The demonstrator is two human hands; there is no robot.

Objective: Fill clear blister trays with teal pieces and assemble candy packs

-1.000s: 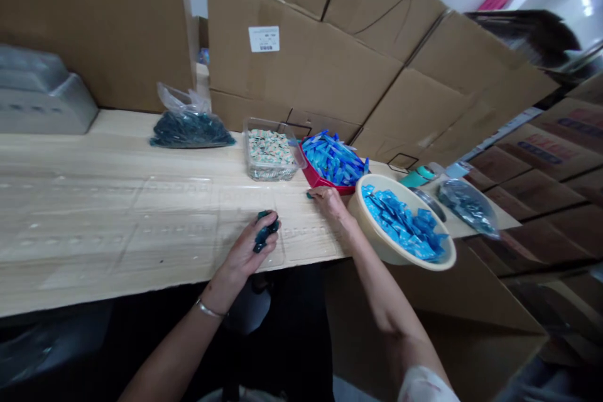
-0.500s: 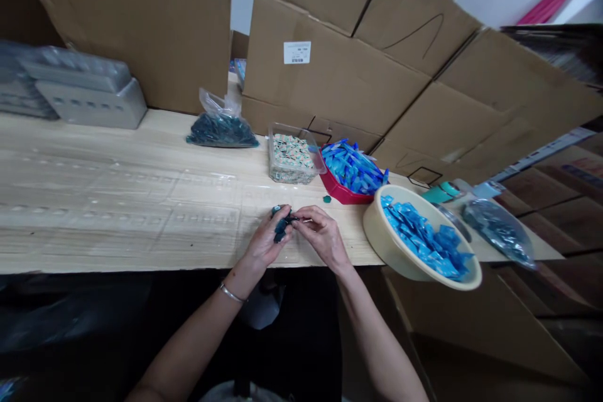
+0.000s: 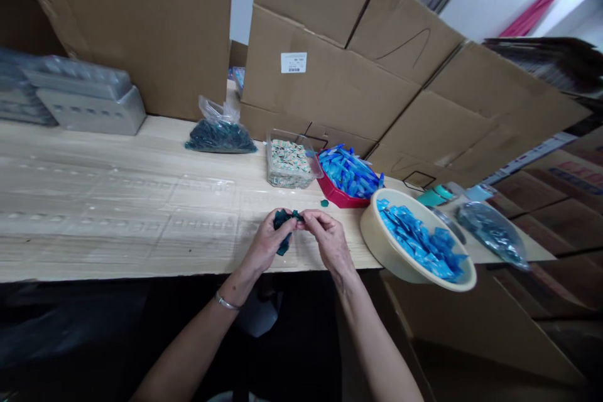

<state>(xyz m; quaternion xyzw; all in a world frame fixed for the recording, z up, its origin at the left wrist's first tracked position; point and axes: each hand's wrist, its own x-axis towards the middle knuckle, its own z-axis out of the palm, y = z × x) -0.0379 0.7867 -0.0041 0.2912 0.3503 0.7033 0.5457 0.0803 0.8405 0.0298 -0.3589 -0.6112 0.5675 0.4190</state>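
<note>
My left hand point(image 3: 264, 243) is closed round a bunch of small dark green pieces point(image 3: 282, 245) above the table's front edge. Thumb and fingers of my right hand point(image 3: 327, 235) pinch at a small dark green piece point(image 3: 298, 216) beside the left fingertips. The two hands almost meet there. What kind of pieces they are is too small to tell. Just beyond the right hand, one loose green piece point(image 3: 325, 203) lies on the table. Clear plastic blister trays point(image 3: 202, 220) lie flat to the left of my hands.
Behind my hands stand a clear tub of small printed pieces point(image 3: 294, 182) and a red tray point(image 3: 336, 193) of blue pens or sticks. A cream basin point(image 3: 377, 242) of blue packets overhangs the edge at right. A bag point(image 3: 221, 136) of dark pieces sits near cardboard point(image 3: 320, 97).
My right fingers have shifted slightly at the green pieces, and a green piece now shows between the two hands' fingertips. The camera view has tilted a little.
</note>
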